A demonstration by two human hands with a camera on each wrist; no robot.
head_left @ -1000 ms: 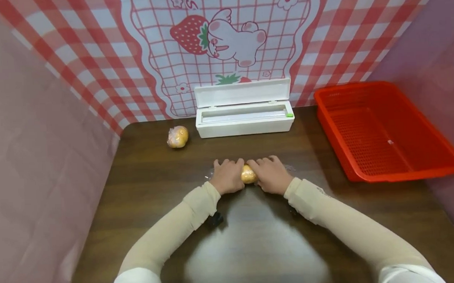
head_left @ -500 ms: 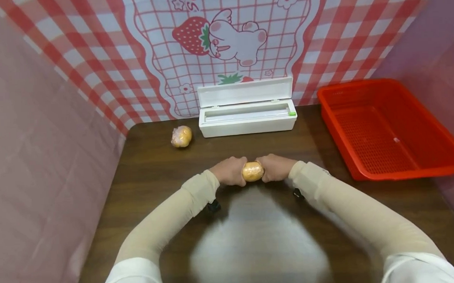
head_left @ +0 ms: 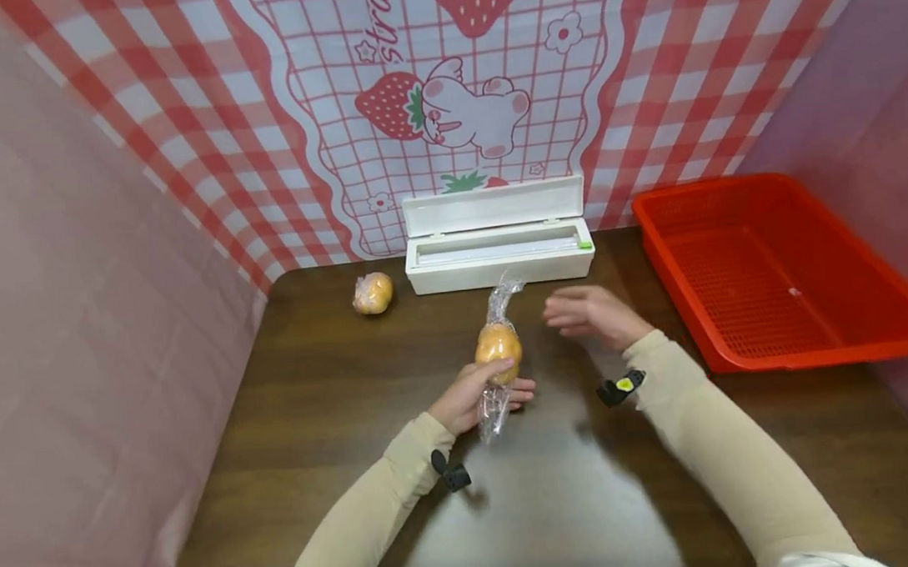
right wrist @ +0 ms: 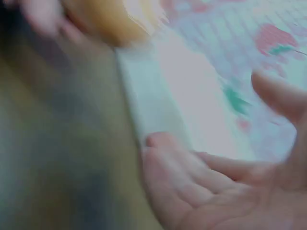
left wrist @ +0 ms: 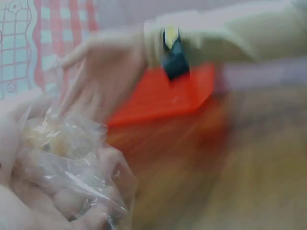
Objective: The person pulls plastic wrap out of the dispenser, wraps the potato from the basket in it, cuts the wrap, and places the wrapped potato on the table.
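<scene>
A round golden-yellow item (head_left: 497, 345), like a bun or a fruit, is wrapped in clear cling film whose loose ends stick out on two opposite sides. My left hand (head_left: 469, 396) holds it over the middle of the table, thumb across the top and fingers beneath. In the left wrist view the crinkled film (left wrist: 76, 167) covers much of that hand. To the right, apart from the item, my right hand (head_left: 593, 314) is raised with nothing in it. Its fingers are extended and the thumb stands away from them in the right wrist view. Both wrist views are blurred.
A second wrapped yellow item (head_left: 373, 293) lies at the table's back left. The long white box (head_left: 502, 273) at the back has its lid up and a film roll inside. On the right stands a red plastic basket (head_left: 683, 296). A checked cloth (head_left: 254, 149) hangs behind.
Both hands gripped the film at either side of the item. Now the right hand has let go and moved right, while the left holds the item, turned with its film ends pointing away and toward me.
</scene>
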